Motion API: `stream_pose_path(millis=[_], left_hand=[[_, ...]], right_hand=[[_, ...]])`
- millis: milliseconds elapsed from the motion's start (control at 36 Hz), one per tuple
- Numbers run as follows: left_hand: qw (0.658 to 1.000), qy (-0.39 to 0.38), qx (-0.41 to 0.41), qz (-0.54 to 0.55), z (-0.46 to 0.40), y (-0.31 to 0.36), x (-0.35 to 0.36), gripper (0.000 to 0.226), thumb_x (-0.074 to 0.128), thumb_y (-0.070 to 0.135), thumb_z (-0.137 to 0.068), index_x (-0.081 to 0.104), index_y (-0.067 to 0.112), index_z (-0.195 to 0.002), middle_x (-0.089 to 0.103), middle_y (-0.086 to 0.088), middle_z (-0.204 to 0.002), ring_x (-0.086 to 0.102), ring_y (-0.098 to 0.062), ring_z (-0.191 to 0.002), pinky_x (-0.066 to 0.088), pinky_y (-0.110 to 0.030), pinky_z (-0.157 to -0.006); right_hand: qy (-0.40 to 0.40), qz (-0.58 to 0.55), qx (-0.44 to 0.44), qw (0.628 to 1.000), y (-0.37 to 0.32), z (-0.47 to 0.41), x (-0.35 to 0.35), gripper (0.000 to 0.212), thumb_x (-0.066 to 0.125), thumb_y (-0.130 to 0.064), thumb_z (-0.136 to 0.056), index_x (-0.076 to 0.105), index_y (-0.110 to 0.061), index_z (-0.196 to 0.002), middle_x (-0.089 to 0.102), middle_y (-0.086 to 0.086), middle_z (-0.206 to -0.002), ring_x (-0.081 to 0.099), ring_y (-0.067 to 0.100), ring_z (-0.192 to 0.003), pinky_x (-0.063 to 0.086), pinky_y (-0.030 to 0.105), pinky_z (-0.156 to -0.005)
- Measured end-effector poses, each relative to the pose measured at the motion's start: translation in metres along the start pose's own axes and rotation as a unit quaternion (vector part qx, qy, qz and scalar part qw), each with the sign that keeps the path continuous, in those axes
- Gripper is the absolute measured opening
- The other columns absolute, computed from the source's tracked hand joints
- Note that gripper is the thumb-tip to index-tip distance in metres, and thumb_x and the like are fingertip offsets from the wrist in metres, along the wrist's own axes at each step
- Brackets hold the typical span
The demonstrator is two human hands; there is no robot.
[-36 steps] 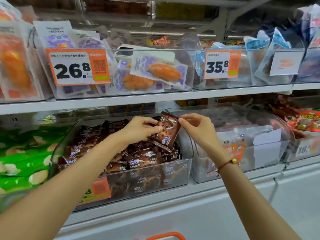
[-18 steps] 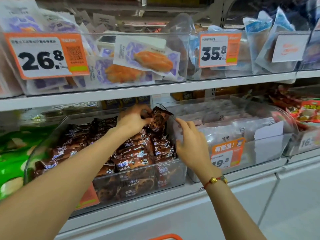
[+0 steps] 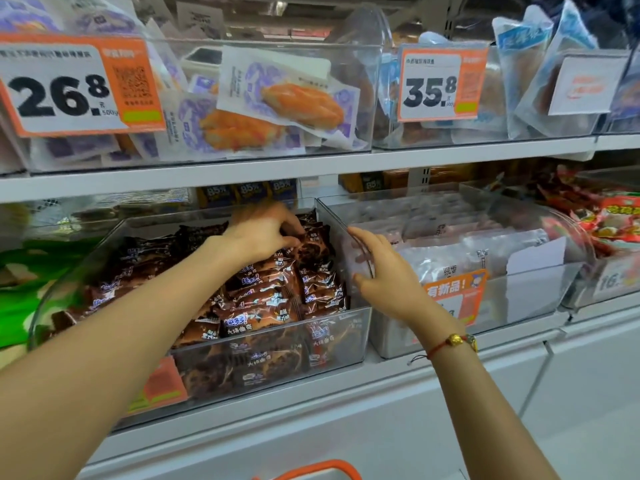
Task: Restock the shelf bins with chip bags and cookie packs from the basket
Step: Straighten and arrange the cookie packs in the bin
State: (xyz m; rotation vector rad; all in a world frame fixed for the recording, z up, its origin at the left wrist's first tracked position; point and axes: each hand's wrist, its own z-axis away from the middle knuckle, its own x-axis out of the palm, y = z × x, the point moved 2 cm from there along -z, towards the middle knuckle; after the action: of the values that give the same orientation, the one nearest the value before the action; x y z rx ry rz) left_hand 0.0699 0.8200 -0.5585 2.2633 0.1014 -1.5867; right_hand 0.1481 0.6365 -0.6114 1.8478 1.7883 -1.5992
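- Cookie pack (image 3: 313, 245), brown wrapper, sits at the back right corner of the clear cookie bin (image 3: 263, 344) on the lower shelf, and the left hand (image 3: 263, 233) is on it, fingers curled down over its top edge, pinching it among the other packs.
- Right hand (image 3: 379, 268) is just at 3 o'clock of that, fingers relaxed and spread, lying against the curved clear wall where the cookie bin meets its neighbour; nothing is held in it.
- Red cord bracelet (image 3: 450, 342) with a gold bead rides the right wrist, at 5 o'clock from the hand.
- Brown cookie packs fill the bin in rows from front to back, standing on edge.
- At 3 o'clock, the next clear bin (image 3: 519, 299) holds pale grey packs, with an orange tag (image 3: 453, 296) on its front.
- Further at 3 o'clock, red-wrapped snacks (image 3: 613, 216); at 9 o'clock, green bags (image 3: 20, 292).
- Up at 12 o'clock, the upper shelf carries bread packs (image 3: 294, 95) in purple and white wrappers behind a price tag (image 3: 72, 84) reading 26.8, and a second tag (image 3: 440, 84) reading 35.8 to its right.
- Down at 6 o'clock, an orange basket handle (image 3: 318, 467) pokes into the bottom edge.
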Motion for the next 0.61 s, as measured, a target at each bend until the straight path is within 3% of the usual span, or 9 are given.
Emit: stream_pose_path(millis=[83, 167, 278, 389, 611], left_hand=[[0.998, 0.004, -0.024, -0.056, -0.010, 0.006, 0.008, 0.026, 0.070, 0.033, -0.085, 0.069, 0.027, -0.110, 0.064, 0.002, -0.117, 0.058, -0.019, -0.108, 0.048, -0.038, -0.094], [0.994, 0.006, -0.049, -0.101, -0.017, 0.013, 0.010, 0.030, 0.069, 0.035, -0.086, 0.066, 0.028, -0.116, 0.063, 0.001, -0.121, 0.056, -0.021, -0.113, 0.047, -0.037, -0.096], [0.987, 0.047, -0.061, -0.140, -0.019, 0.022, 0.008, 0.033, 0.072, 0.031, -0.085, 0.065, 0.031, -0.117, 0.060, 0.001, -0.125, 0.054, -0.022, -0.116, 0.045, -0.032, -0.089], [0.993, 0.049, -0.028, -0.107, -0.017, 0.024, 0.011, 0.023, 0.070, 0.023, -0.087, 0.069, 0.033, -0.107, 0.064, 0.004, -0.119, 0.058, -0.018, -0.110, 0.042, -0.027, -0.082], [0.994, 0.001, -0.019, -0.108, -0.021, 0.018, 0.013, 0.038, 0.069, 0.026, -0.087, 0.061, 0.037, -0.123, 0.058, 0.006, -0.131, 0.054, -0.019, -0.118, 0.042, -0.033, -0.098]], right_hand=[[0.013, 0.026, -0.013, 0.999, -0.001, 0.002, 0.002, 0.068, 0.060, -0.011, -0.087, 0.029, -0.024, -0.146, 0.041, 0.004, -0.140, 0.051, 0.026, -0.117, 0.044, 0.046, -0.097], [0.048, 0.065, -0.030, 0.996, -0.002, 0.003, 0.005, 0.065, 0.062, -0.011, -0.087, 0.032, -0.021, -0.144, 0.047, 0.006, -0.134, 0.054, 0.027, -0.112, 0.046, 0.046, -0.092], [0.097, 0.134, -0.054, 0.985, -0.007, 0.002, 0.007, 0.060, 0.065, -0.011, -0.085, 0.041, -0.018, -0.139, 0.048, 0.005, -0.129, 0.059, 0.027, -0.099, 0.051, 0.038, -0.079], [0.101, 0.161, -0.055, 0.980, -0.014, -0.004, 0.006, 0.056, 0.062, -0.017, -0.088, 0.041, -0.019, -0.140, 0.042, 0.002, -0.134, 0.056, 0.024, -0.103, 0.044, 0.028, -0.072], [0.104, 0.136, 0.001, 0.985, -0.011, -0.007, 0.013, 0.057, 0.057, -0.015, -0.090, 0.034, -0.017, -0.142, 0.047, 0.006, -0.133, 0.058, 0.027, -0.103, 0.048, 0.037, -0.079]])
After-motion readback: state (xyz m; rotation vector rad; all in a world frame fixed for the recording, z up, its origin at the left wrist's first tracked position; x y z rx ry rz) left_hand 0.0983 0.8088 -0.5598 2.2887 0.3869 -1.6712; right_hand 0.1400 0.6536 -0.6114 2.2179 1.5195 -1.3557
